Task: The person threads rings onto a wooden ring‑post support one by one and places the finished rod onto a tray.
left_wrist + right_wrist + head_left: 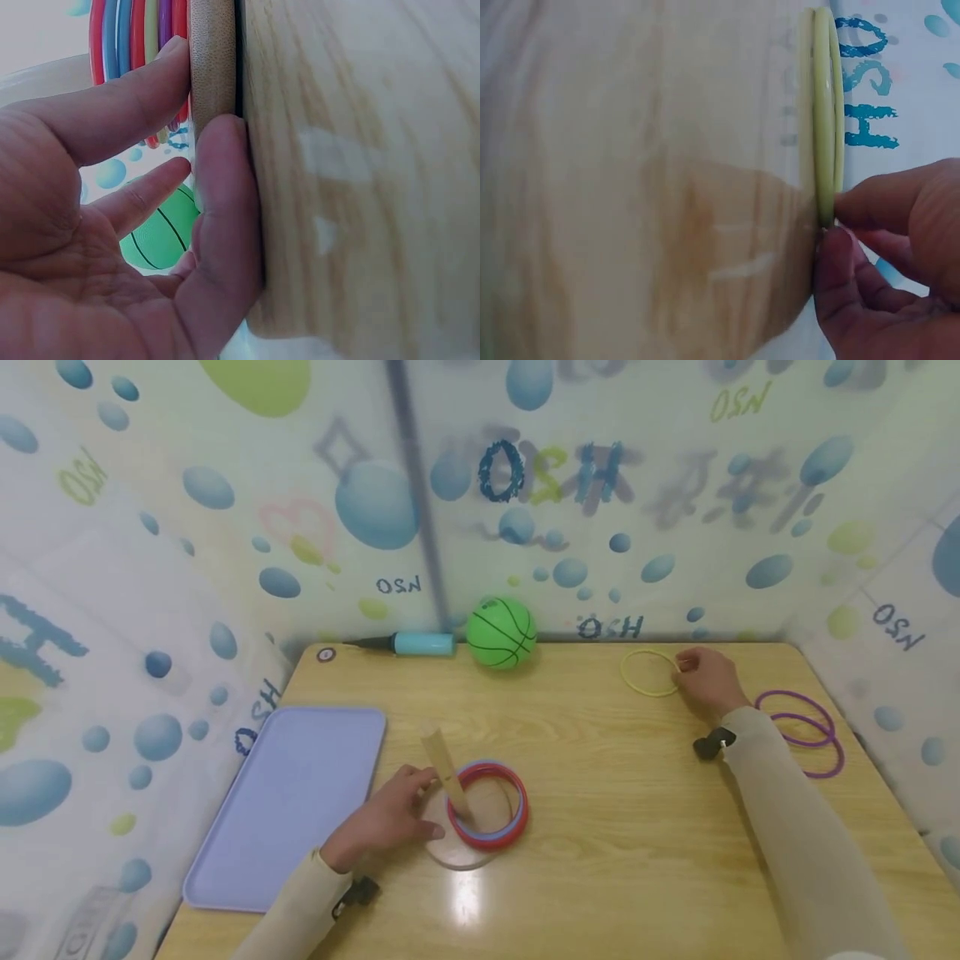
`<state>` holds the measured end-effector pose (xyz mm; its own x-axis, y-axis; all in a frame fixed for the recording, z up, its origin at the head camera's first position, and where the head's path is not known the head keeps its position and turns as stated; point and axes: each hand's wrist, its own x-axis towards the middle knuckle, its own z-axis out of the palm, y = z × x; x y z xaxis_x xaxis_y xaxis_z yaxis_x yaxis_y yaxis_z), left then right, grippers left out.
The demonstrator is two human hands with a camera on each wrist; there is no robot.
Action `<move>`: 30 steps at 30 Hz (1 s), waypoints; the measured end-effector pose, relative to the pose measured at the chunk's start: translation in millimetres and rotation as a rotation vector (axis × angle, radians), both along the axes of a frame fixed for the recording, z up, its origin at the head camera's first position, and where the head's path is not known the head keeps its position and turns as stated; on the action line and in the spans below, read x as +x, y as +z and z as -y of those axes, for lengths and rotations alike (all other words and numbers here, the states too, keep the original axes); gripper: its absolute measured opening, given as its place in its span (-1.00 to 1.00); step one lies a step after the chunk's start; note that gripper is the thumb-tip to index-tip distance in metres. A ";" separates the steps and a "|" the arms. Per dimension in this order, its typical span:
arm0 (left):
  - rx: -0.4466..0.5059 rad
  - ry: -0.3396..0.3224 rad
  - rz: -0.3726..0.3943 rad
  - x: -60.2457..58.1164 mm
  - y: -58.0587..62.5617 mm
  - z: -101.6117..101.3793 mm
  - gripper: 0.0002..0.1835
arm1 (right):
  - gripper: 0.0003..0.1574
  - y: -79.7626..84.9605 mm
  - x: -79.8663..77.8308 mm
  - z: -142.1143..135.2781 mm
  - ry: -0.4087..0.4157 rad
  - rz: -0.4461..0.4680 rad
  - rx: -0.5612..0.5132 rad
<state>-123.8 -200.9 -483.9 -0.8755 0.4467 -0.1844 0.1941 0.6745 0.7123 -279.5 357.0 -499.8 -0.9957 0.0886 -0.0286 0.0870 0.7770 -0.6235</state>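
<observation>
My left hand point(390, 818) grips the edge of the round wooden base point(456, 854) of a ring-toss stand, thumb and fingers spread around it. The base's post point(444, 768) rises beside the fingers. A stack of rings point(517, 832) lies on the base around the post; red, blue, yellow and purple ones show edge-on in the left wrist view. At the far right, my right hand point(708, 681) pinches the near end of a yellow ring point(823, 112) between thumb and fingertips. The ring stays low, close over the table.
Two purple rings point(813, 731) overlap on the table right of my right forearm. A lilac tray point(300, 785) lies at the left. Along the back are a green ball point(501, 633), a blue pump point(423, 644) with a black tip, and a small round disc point(326, 654).
</observation>
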 end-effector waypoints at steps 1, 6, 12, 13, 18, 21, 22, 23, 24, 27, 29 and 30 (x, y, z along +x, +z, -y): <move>0.001 0.001 0.004 0.2 0.0 -0.2 -0.20 | -0.43 0.3 -0.7 -0.5 0.004 0.005 0.005; 0.002 0.007 0.010 -0.1 -0.3 -1.2 -0.17 | -0.43 5.6 -0.3 -0.2 0.019 0.047 0.023; 0.007 0.015 0.019 0.0 1.8 -2.1 -0.15 | -0.42 11.6 3.0 0.8 0.082 0.102 0.042; 0.007 0.016 0.021 0.1 2.1 -2.1 -0.15 | -0.42 12.4 3.4 0.7 0.097 0.109 0.041; -0.001 0.013 0.011 0.4 1.7 -1.8 -0.14 | -0.44 15.5 5.6 -1.1 0.188 0.123 0.022; -0.006 0.009 0.002 0.9 1.7 -1.9 -0.13 | -0.48 15.1 6.7 -2.2 0.223 0.149 -0.003; -0.005 0.008 0.000 1.0 1.8 -2.0 -0.12 | -0.48 14.8 7.3 -2.1 0.232 0.160 -0.020; -0.006 0.007 -0.001 1.1 1.8 -2.1 -0.12 | -0.49 14.6 8.0 -1.8 0.238 0.168 -0.029; -0.005 0.006 -0.002 1.2 1.7 -2.2 -0.12 | -0.49 14.4 8.7 -1.6 0.244 0.176 -0.046; -0.004 0.003 -0.004 1.1 1.3 -2.3 -0.11 | -0.47 14.3 11.4 0.0 0.270 0.182 -0.084; -0.007 0.002 -0.006 0.8 1.2 -2.3 -0.11 | -0.46 14.9 13.5 1.0 0.283 0.175 -0.091; -0.009 0.000 -0.009 0.5 1.2 -2.4 -0.12 | -0.46 15.7 14.7 1.6 0.291 0.171 -0.092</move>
